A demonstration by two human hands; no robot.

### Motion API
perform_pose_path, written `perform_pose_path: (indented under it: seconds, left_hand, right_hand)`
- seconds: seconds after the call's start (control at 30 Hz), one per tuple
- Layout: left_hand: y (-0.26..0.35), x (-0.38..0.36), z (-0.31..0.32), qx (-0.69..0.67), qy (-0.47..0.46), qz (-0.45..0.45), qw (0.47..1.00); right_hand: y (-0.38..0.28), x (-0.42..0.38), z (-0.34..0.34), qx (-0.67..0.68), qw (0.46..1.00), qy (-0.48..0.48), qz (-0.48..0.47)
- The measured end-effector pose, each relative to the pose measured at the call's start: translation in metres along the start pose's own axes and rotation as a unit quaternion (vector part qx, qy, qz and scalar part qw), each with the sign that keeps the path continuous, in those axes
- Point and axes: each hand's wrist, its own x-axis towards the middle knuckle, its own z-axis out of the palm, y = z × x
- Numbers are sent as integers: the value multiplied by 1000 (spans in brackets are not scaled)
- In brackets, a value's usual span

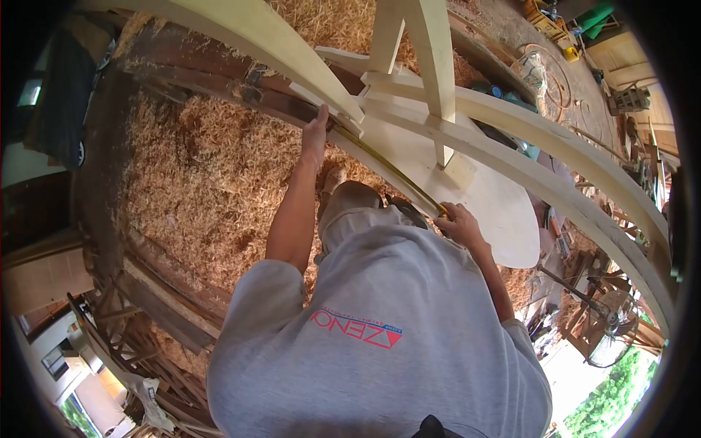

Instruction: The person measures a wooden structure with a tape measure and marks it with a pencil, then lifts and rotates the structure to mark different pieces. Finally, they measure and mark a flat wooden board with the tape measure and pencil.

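Observation:
A yellow tape measure [391,169] is stretched out straight along the near edge of a pale flat wooden board [496,208]. My left hand [316,136] is closed at the tape's far end, beside the foot of a curved wooden piece [292,55]. Its fingers press near the board's edge and the tape's tip is partly hidden. At the other end, by my body, my right hand [461,225] is wrapped around the tape measure's case, which the fingers mostly cover. Upright pale wooden posts [432,58] stand on the board.
Long curved wooden rails [555,168] arch over the board to the right. Wood shavings [201,197] cover the floor at left, crossed by a dark beam [212,91]. A standing fan [612,321] is at lower right; stacked lumber [171,372] lies at lower left.

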Motion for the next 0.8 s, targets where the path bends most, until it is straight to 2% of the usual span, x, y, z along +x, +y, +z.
perform_pose_path:
  seconds: [0.13,0.37,0.47,0.53,0.6,0.73,0.8]
  left_hand:
    - [-7,-11,-1,57,17,35,998]
    - [-12,-15,-2,29,-27,69,997]
    - [-7,-19,9,62,24,69,995]
    - [-16,-10,9,127,82,109,983]
    - [-21,-6,7,116,90,107,983]
    - [-24,-5,6,137,111,125,976]
    - [-26,-6,6,135,103,129,977]
  right_hand:
    - [4,1,4,-1,1000,6,-4]
    - [5,-1,6,5,1000,15,-6]
    - [3,-3,12,-1,999,43,-13]
    - [5,-6,15,-5,997,68,-22]
    - [5,-8,15,20,996,87,26]
    - [6,-14,8,-12,997,80,18]
    - [10,-15,8,-70,993,94,13]
